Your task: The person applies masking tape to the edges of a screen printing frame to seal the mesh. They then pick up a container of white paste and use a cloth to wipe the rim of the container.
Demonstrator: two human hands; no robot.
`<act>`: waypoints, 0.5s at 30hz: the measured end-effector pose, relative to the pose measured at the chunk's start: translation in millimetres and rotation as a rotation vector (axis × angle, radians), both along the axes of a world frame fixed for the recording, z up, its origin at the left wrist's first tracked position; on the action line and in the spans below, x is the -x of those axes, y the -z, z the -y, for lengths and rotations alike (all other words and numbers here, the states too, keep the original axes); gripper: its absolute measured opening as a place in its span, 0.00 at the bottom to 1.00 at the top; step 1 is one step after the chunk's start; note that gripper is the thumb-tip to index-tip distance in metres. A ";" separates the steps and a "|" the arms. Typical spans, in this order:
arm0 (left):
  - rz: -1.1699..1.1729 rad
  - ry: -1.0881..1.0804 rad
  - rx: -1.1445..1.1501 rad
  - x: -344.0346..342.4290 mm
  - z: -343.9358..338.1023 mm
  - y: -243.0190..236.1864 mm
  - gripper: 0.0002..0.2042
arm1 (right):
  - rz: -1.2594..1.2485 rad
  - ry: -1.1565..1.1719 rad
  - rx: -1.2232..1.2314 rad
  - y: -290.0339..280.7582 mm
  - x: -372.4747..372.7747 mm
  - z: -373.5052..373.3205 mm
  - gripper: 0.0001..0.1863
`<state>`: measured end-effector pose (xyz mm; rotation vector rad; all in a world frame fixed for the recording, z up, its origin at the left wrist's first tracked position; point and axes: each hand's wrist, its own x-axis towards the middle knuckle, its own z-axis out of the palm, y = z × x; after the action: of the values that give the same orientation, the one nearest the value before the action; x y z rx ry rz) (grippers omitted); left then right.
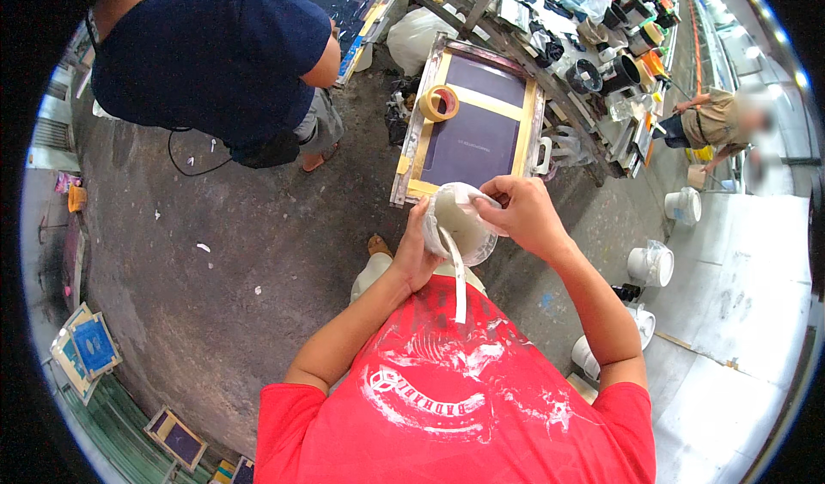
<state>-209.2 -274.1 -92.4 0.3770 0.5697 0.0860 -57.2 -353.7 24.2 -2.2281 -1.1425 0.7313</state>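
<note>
In front of my chest I hold a small white plastic bucket (465,228), tilted so that its pale, smeared inside shows. My left hand (416,245) is wrapped round its left side. At the far right of the rim, the fingers of my right hand (526,213) are pinched together, with the thumb over the opening. A flat white strip (460,293) hangs from inside the bucket over the near rim and down across my red shirt. Just beyond the bucket is a screen-printing frame (416,145) edged with yellow tape, with a roll of tape (428,109) on it.
A person in a dark blue shirt (206,63) stands at the front left, near another screen frame (375,22). A cluttered bench (563,97) with tubs stands at the far right. Another person (718,119) bends beyond it. White buckets (650,265) line the right.
</note>
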 end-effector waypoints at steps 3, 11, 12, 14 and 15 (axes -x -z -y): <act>0.043 0.004 0.014 -0.9 -2.4 -2.6 0.30 | -0.183 0.057 0.029 -2.5 -7.8 -0.7 0.14; 0.104 0.081 -0.047 -0.7 4.1 -2.3 0.30 | -0.549 0.122 0.061 -6.3 -35.0 4.8 0.13; 0.096 0.107 -0.055 -0.2 4.6 -3.3 0.30 | -0.557 0.113 0.065 -6.7 -35.9 3.3 0.14; 0.116 0.127 -0.038 -1.0 6.0 0.5 0.30 | -0.593 0.103 0.096 -6.9 -37.5 0.5 0.15; 0.126 0.135 -0.029 -1.6 6.8 2.3 0.30 | -0.600 0.113 0.094 -6.8 -37.4 0.5 0.15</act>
<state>-207.6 -280.9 -94.6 0.4337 0.4177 -0.0119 -19.8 -354.3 31.0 -1.9167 -0.6901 1.3084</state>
